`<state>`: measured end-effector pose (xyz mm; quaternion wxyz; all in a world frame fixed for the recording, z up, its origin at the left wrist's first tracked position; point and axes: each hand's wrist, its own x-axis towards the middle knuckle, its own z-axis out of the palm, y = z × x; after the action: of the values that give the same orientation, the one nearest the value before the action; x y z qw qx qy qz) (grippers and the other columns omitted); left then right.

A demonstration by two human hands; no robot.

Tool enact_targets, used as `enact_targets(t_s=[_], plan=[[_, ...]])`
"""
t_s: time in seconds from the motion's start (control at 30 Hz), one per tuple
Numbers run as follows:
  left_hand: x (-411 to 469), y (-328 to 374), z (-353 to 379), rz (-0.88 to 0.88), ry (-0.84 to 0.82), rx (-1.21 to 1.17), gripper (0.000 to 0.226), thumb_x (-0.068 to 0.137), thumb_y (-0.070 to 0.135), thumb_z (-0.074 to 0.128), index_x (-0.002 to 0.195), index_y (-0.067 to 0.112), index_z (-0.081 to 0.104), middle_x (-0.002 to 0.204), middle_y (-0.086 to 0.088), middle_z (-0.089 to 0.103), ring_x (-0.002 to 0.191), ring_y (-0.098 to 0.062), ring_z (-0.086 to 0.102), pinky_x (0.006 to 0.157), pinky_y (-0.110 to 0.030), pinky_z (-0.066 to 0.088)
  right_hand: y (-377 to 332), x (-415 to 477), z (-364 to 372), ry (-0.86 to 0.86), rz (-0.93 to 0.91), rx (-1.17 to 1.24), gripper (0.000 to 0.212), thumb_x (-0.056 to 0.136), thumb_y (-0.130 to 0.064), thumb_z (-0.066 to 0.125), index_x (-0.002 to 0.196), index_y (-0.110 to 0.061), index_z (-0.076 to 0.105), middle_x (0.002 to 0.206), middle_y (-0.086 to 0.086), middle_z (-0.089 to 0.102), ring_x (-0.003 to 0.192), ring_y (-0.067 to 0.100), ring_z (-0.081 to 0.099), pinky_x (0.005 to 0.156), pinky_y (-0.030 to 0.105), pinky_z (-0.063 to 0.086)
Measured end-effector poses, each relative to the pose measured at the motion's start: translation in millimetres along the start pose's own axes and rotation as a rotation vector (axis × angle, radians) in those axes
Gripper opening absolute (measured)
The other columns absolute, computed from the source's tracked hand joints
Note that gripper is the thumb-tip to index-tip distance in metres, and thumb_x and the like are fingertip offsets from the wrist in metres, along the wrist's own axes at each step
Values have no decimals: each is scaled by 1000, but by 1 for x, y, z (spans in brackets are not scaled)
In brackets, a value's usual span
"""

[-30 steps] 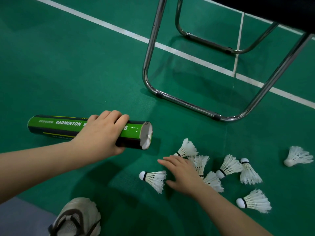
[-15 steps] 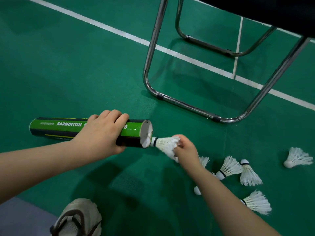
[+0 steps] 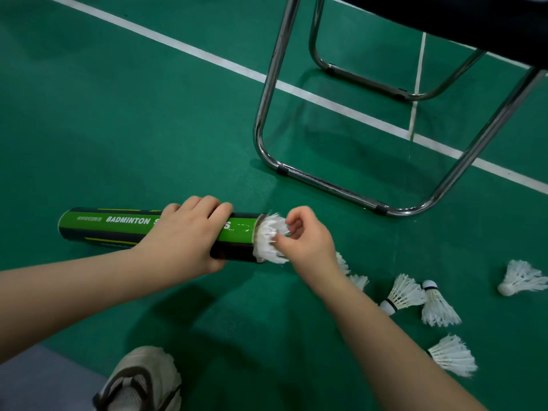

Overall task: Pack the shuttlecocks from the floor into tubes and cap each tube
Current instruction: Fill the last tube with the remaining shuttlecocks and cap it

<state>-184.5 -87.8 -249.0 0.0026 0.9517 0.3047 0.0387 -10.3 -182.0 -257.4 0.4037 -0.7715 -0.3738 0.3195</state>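
Left hand [image 3: 186, 235]: fingers wrapped round tube [image 3: 118, 228], held level.
Right hand [image 3: 305, 241]: fingers curled, seemingly pinching shuttlecock [image 3: 268, 235] feathers at tube mouth.
Spare shuttlecocks [image 3: 404, 293]: loose on floor [image 3: 118, 114], right of hand.

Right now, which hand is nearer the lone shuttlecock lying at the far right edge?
Right. The right hand is at the mouth of the tube, well left of the lone shuttlecock; the left hand grips the tube farther left.
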Motion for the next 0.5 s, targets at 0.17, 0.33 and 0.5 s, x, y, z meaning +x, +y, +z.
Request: enact_targets(t_s=[0.17, 0.33, 0.5], plan=[[4, -2, -2, -11, 17, -13, 72, 43, 43, 79, 102, 15, 49, 90, -6, 58, 77, -30, 58, 61, -39, 47, -10, -13, 13, 319, -356, -172, 38, 70, -23, 63, 68, -30, 26, 65, -13, 31, 64, 10, 29, 58, 23, 26], [5, -5, -1, -6, 30, -10, 72, 43, 43, 78, 102, 15, 49, 89, -6, 58, 76, -30, 58, 60, -39, 47, -5, -26, 18, 114, -463, -76, 4, 82, -33, 47, 83, -31, 50, 77, -22, 52, 79, -4, 47, 76, 25, 37], [7, -7, -2, -1, 16, -9, 74, 42, 42, 78, 103, 15, 47, 90, -6, 58, 77, -30, 58, 61, -40, 48, 4, -39, 15, -250, -591, -203, 46, 90, -46, 41, 124, -16, 41, 121, -2, 52, 110, 9, 43, 102, 30, 27]])
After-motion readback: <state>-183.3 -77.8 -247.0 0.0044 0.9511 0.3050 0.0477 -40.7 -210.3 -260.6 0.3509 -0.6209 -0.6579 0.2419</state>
